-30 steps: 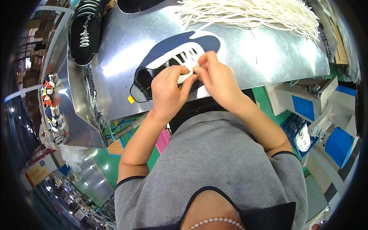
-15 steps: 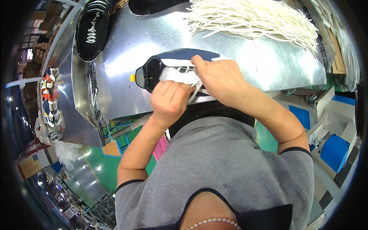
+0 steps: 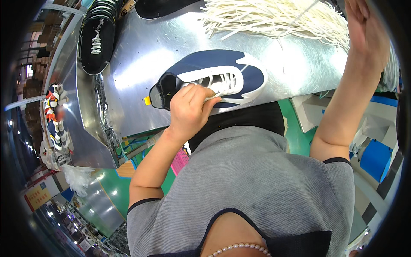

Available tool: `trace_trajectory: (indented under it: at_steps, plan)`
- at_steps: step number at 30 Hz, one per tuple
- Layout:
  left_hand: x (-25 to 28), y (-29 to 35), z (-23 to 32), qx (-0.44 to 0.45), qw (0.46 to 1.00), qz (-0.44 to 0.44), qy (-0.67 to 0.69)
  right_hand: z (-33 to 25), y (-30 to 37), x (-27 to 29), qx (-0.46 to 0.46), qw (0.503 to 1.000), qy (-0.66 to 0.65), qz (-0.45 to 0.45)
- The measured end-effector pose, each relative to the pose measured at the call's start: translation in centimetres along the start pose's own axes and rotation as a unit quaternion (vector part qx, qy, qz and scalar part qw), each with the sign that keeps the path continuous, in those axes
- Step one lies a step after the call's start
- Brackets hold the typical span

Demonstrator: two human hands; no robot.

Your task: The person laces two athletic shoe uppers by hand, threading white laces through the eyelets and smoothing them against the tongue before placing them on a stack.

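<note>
A navy and white sneaker (image 3: pixel 199 60) lies on the metal table with its toe to the right and its black-lined opening to the left. White lacing (image 3: pixel 230 81) crosses its tongue. My left hand (image 3: pixel 188 107) is closed over the near side of the opening, pinching a white shoelace (image 3: pixel 217 94) between thumb and forefinger. My right hand (image 3: pixel 364 32) is raised far out at the upper right, fingers drawn together and partly cut off by the picture's edge. A thin pale strand (image 3: pixel 305 10) slants up toward that hand from the sneaker's side.
A heap of loose white laces (image 3: pixel 274 19) covers the far side of the table (image 3: pixel 137 94). Black laced shoe uppers (image 3: pixel 96 47) stand stacked at the far left, with another dark piece (image 3: pixel 165 6) beside them. Colourful shoes (image 3: pixel 53 115) line the left.
My right hand has swung from the sneaker up to the far right, uncovering the toe and lacing. My left hand stays at the shoe, still pinching lace.
</note>
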State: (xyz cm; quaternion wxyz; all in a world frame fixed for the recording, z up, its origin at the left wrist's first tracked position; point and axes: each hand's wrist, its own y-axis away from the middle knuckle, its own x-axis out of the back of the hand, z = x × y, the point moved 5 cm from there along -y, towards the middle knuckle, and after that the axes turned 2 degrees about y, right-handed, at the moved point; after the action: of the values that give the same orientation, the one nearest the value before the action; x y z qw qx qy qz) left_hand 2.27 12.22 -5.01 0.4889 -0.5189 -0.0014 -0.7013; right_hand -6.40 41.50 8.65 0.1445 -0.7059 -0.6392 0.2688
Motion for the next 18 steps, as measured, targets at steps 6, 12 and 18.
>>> trace_trajectory:
  at_steps: [6, 12, 18]
  plan:
    - [-0.1, 0.0, -1.6, 0.232, 0.963, -0.037, 0.134, 10.4, 12.9, -6.6, -0.332, 0.933, -0.001, -0.138]
    - [-0.5, -0.9, -3.5, 0.414, 0.886, 0.014, 0.207, 13.4, 14.0, -9.3, -0.280, 0.944, 0.112, -0.134]
    - [-1.8, -0.5, -3.5, 0.341, 0.927, 0.057, 0.147, 13.1, 14.4, -9.0, -0.273, 0.938, 0.138, -0.161]
